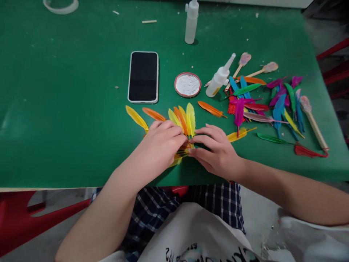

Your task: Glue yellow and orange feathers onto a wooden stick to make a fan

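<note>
A fan of yellow and orange feathers (191,118) lies at the table's near edge, its quill ends meeting between my hands. My left hand (166,140) is curled over the left part of the bunch, with the fingertips closed on the quills and hiding much of them. From the other side, the fingertips of my right hand (218,149) pinch the quill ends. A yellow feather (136,117) and an orange feather (154,114) stick out beyond my left hand. Just above my right hand lies a loose orange feather (211,108), and a yellow-orange feather (241,135) lies beside it.
On the green table (68,91) are a phone (143,77), a round lid with white contents (188,84), a leaning glue bottle (218,82) and an upright bottle (191,25). Mixed coloured feathers (278,105) and a wooden stick with red tassel (313,123) lie at right.
</note>
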A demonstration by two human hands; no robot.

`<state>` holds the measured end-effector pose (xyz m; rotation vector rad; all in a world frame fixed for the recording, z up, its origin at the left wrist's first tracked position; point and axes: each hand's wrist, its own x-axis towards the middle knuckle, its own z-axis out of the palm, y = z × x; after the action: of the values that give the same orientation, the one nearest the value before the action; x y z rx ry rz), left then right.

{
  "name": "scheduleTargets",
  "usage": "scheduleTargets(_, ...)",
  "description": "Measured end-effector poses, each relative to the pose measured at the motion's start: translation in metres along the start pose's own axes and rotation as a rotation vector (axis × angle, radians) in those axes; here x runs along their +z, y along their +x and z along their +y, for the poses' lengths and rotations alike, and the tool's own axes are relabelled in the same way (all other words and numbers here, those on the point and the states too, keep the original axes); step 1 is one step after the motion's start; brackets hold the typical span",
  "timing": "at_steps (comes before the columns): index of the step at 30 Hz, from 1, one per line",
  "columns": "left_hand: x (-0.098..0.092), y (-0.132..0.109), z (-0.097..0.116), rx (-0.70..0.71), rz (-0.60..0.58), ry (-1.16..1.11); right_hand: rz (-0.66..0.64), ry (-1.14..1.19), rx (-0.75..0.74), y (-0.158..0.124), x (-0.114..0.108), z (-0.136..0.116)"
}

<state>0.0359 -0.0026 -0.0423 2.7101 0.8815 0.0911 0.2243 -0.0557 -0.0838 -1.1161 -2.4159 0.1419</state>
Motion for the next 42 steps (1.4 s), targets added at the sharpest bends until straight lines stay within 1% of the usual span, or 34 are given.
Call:
scheduleTargets(17, 0.001, 0.000, 0.002, -0.020, -0.015, -0.017, -0.007, 0.000, -0.007, 0.000, 0.000, 0.000)
scheduleTargets(20, 0.000, -0.003, 0.000, -0.018, -0.009, -0.036, -0.004, 0.006, -0.012, 0.000, 0.000, 0.000)
scheduleTargets(23, -0.004, -0.011, -0.011, -0.028, 0.060, -0.072, 0.007, 0.016, -0.010, 0.001, 0.000, 0.000)
scheduleTargets(25, -0.008, -0.018, -0.019, -0.070, 0.136, -0.076, 0.014, 0.027, -0.007, 0.001, 0.000, 0.000)
scheduleTargets(27, -0.010, -0.024, -0.024, -0.105, 0.168, -0.071, 0.016, 0.037, -0.008, 0.001, 0.001, 0.000)
scheduleTargets(29, -0.010, -0.026, -0.023, -0.108, 0.144, -0.073, 0.015, 0.044, -0.015, 0.001, 0.001, 0.001)
scheduleTargets(33, -0.005, -0.022, -0.014, -0.074, 0.056, -0.083, 0.016, 0.041, -0.013, 0.001, 0.002, 0.001)
scheduleTargets(36, -0.001, -0.017, -0.009, -0.067, 0.048, -0.058, 0.014, 0.034, -0.013, 0.001, 0.002, 0.000)
scheduleTargets(42, 0.000, -0.013, -0.006, -0.054, 0.036, -0.048, 0.018, 0.026, -0.014, 0.001, 0.002, 0.000)
